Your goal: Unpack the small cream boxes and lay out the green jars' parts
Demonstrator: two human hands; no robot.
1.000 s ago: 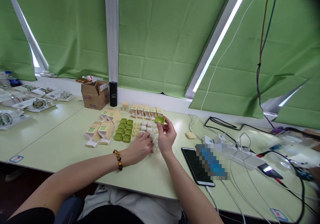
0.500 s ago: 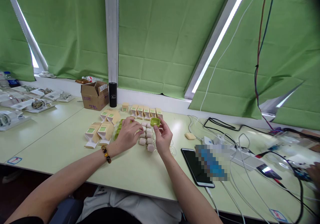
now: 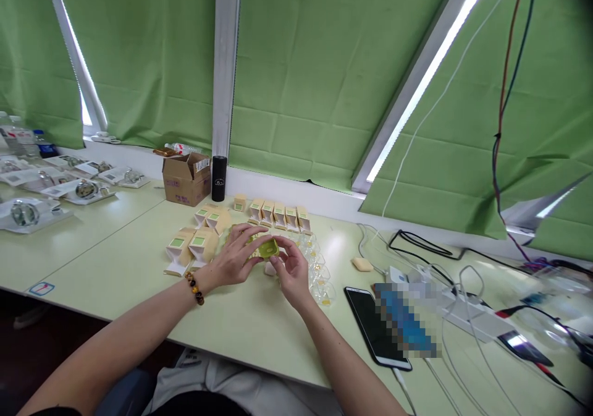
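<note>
A small green square-cornered plastic container point(image 3: 269, 248) is held above the table between both hands, its hollow side turned toward me. My left hand point(image 3: 231, 260), with a beaded bracelet on the wrist, reaches across to its left edge with thumb and fingers. From the other side my right hand point(image 3: 293, 275) pinches it between thumb and fingers. Beneath the hands a pale pinkish piece point(image 3: 270, 269) partly shows; the rest there is hidden. Clear plastic cups point(image 3: 323, 292) stand in rows just right of my right hand. Left of my left hand are open cream cartons point(image 3: 202, 247) with green labels.
More cream cartons point(image 3: 279, 215) line up at the back, near a black cylinder point(image 3: 219, 179) and a cardboard box point(image 3: 186, 184). A phone point(image 3: 377, 328), a cream rounded piece point(image 3: 362, 264) and a power strip point(image 3: 477, 318) with tangled cables lie to the right. Packaged items point(image 3: 86, 189) are far left.
The right hand has brought the green container leftward and down, and my left hand now meets it. The clear cups show more fully. The view has shifted slightly left.
</note>
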